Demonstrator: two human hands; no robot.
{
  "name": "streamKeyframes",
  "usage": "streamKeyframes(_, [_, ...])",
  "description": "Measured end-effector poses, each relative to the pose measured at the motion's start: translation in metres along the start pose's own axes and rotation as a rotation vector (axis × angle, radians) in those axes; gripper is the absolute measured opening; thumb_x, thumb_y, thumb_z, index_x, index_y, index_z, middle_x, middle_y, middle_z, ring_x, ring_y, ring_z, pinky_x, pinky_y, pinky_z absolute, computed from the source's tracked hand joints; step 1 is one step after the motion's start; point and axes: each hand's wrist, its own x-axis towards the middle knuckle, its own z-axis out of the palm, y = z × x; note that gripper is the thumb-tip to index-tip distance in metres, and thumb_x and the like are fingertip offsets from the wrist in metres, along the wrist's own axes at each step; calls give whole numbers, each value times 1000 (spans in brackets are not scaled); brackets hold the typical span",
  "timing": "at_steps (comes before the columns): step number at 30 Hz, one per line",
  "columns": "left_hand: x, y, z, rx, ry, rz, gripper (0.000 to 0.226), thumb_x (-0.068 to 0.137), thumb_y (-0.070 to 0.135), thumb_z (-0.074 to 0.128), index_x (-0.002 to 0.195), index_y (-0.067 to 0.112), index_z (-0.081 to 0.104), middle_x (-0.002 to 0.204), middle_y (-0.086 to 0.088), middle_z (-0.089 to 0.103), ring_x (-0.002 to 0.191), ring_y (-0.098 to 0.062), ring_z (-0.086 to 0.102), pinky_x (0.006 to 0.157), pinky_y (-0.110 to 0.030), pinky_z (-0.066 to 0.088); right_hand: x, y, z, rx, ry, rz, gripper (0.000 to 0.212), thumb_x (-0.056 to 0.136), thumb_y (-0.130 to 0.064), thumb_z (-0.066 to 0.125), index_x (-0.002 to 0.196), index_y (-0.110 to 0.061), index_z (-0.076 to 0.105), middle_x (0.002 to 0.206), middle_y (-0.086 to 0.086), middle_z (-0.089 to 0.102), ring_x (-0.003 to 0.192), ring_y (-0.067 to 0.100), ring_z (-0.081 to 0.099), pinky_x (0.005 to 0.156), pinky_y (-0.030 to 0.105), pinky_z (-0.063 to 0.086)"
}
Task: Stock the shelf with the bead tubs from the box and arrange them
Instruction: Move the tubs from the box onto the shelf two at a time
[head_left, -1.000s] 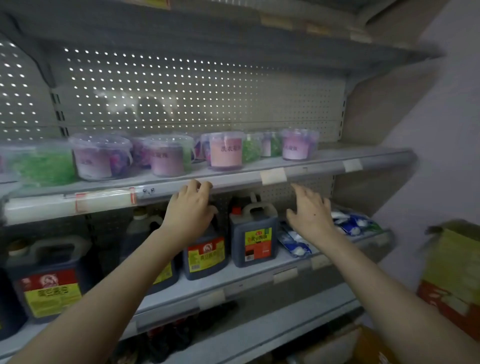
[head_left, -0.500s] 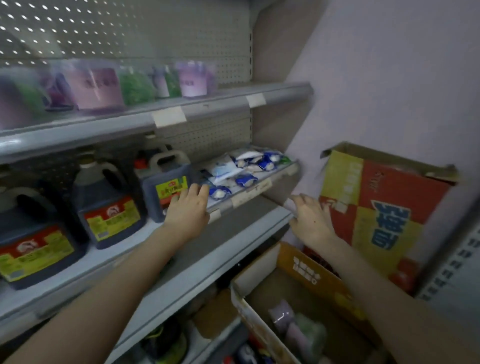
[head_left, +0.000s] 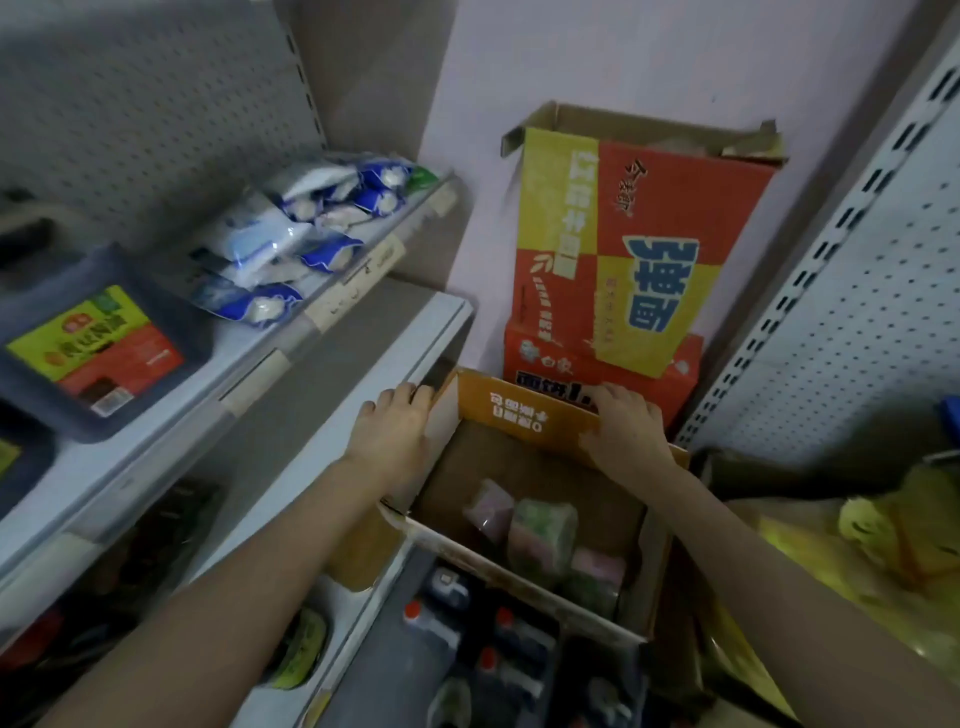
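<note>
An open cardboard box (head_left: 524, 415) sits low beside a grey shelf (head_left: 311, 374), with blurry pink and green bead tubs (head_left: 540, 532) lying in its bottom. A red and yellow carton (head_left: 639, 249) stands behind it. The left hand (head_left: 395, 434) lies with relaxed fingers against the box's left wall; the right hand (head_left: 628, 439) rests on the far flap, fingers bent, grip unclear.

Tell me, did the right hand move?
Yes. The right hand dropped from beside the shelved blue bags down to the box flap.
</note>
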Motion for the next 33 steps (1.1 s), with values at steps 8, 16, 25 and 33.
streamKeyframes(8, [40, 5, 86, -34, -167, 200, 44, 89, 21, 49, 131, 19, 36, 130, -6, 46, 113, -24, 49, 89, -38, 45, -2, 20, 81, 53, -123, 184, 47, 90, -20, 50, 136, -25, 43, 140, 1, 45, 128, 27, 42, 106, 46, 32])
streamKeyframes(16, [62, 7, 162, -136, -384, 301, 49, 92, 22, 47, 138, 19, 31, 136, -6, 41, 119, -23, 46, 96, -36, 42, -20, 30, 145, 121, -320, 411, 45, 91, -20, 51, 135, -21, 43, 132, 6, 48, 124, 30, 43, 103, 45, 34])
streamKeyframes(25, [82, 51, 200, -215, -509, 524, 67, 87, 21, 59, 143, 20, 24, 143, -9, 37, 128, -28, 38, 100, -41, 40, -43, 57, 173, 254, -333, 613, 33, 89, -17, 52, 122, -18, 50, 125, 4, 53, 120, 26, 47, 103, 44, 38])
streamKeyframes(33, [88, 109, 243, -131, -663, 687, 111, 72, 24, 76, 148, 32, -4, 154, -6, 16, 140, -26, 21, 111, -48, 28, -62, 88, 186, 261, -258, 673, 39, 90, -23, 54, 129, -25, 49, 127, 0, 55, 120, 24, 51, 104, 46, 39])
